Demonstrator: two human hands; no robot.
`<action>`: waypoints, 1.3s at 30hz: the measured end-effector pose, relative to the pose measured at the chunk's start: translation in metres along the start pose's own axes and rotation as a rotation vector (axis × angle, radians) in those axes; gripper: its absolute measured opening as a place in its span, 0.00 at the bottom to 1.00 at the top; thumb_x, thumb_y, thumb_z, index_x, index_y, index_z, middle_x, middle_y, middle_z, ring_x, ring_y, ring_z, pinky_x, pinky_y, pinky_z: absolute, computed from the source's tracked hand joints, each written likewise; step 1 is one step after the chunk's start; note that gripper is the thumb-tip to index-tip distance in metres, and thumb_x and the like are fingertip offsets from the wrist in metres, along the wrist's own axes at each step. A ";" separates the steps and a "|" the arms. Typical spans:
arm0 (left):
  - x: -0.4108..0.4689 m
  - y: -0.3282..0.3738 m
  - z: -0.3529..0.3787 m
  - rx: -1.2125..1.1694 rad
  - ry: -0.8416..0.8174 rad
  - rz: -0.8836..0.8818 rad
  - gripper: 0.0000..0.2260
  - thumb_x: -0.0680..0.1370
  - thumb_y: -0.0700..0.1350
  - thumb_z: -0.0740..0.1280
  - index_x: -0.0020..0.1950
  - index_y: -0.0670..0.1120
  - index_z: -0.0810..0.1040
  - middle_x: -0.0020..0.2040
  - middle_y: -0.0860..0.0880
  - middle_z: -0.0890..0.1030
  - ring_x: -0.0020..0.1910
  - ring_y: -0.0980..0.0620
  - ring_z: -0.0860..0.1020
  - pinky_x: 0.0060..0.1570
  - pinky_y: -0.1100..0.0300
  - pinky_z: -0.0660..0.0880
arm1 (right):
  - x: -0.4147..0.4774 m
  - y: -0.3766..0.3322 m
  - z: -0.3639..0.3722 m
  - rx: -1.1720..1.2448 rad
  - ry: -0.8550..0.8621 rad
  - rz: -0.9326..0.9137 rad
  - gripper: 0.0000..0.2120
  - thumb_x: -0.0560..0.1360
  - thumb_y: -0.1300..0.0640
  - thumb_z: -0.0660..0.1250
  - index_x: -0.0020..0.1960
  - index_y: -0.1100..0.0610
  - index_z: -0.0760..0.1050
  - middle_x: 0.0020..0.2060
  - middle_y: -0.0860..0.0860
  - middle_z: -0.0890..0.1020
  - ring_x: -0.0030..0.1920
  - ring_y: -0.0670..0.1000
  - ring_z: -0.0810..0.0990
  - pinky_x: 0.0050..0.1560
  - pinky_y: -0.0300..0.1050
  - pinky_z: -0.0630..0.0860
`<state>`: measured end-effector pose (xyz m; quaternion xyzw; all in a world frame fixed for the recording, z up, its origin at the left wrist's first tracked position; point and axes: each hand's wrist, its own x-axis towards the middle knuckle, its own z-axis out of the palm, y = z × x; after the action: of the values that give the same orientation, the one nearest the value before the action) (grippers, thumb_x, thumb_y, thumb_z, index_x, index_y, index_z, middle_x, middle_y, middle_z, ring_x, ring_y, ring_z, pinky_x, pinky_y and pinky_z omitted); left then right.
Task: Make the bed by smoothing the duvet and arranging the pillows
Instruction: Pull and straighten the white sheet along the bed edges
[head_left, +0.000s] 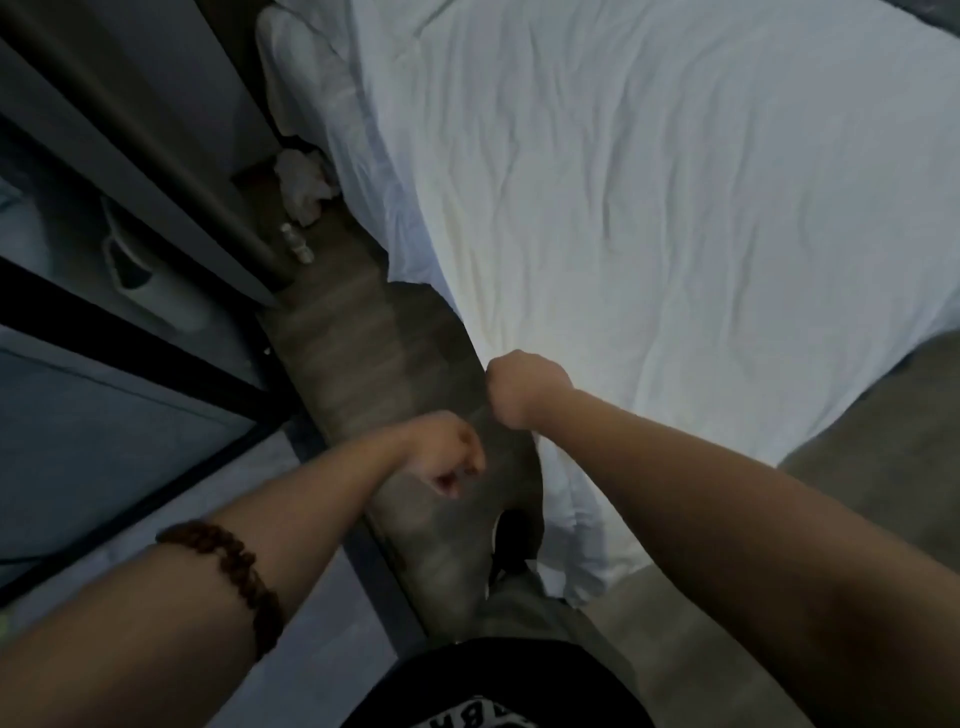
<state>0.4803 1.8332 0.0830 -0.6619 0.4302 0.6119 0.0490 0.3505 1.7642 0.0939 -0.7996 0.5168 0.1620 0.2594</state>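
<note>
Right hand (524, 387): fist, knuckles up, clamped on the near edge of the duvet (675, 208) at the corner of the grey bed frame (405, 364). Its fingertips are tucked under and out of sight.

Left hand (447, 457): fingers (460, 470) curled in toward the palm and pressed together, nothing visible in them. It sits just left of the right fist and nearer the body, over the bed frame, apart from the duvet.

Duvet: white, spread out from the right fingers, away and to the right. Creased all over. One side hangs down below the right wrist toward the floor (872, 395).

Pillow (291, 67): far beyond both sets of fingers, up-left, against the duvet's far left edge.

Crumpled white cloth (304, 182) lies on the floor well beyond the left fingers, beside the bed frame.

Bead bracelet (228, 571) sits on the left forearm, well behind the fingers.
</note>
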 end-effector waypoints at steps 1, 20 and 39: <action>0.007 0.003 -0.024 -0.072 0.099 -0.054 0.11 0.82 0.34 0.60 0.42 0.42 0.77 0.42 0.41 0.79 0.32 0.46 0.78 0.25 0.61 0.77 | -0.002 0.005 0.004 0.017 0.010 -0.012 0.11 0.79 0.58 0.60 0.55 0.57 0.79 0.49 0.54 0.81 0.47 0.56 0.80 0.50 0.47 0.77; 0.126 0.115 -0.171 -0.415 0.550 0.006 0.06 0.82 0.43 0.62 0.51 0.42 0.76 0.41 0.46 0.81 0.35 0.53 0.79 0.29 0.58 0.79 | -0.014 0.022 0.000 0.152 0.181 -0.065 0.19 0.84 0.49 0.52 0.41 0.56 0.72 0.33 0.51 0.73 0.37 0.55 0.76 0.37 0.44 0.68; 0.161 0.024 -0.319 -0.315 0.339 0.241 0.10 0.82 0.45 0.60 0.41 0.46 0.73 0.35 0.47 0.72 0.33 0.51 0.70 0.34 0.57 0.68 | 0.045 -0.054 0.007 -0.222 -0.344 0.411 0.11 0.76 0.61 0.59 0.52 0.54 0.79 0.41 0.49 0.75 0.42 0.55 0.79 0.37 0.44 0.73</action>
<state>0.6911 1.5477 0.0358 -0.6985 0.4074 0.5531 -0.2007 0.4179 1.7527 0.0778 -0.6626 0.5956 0.3997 0.2158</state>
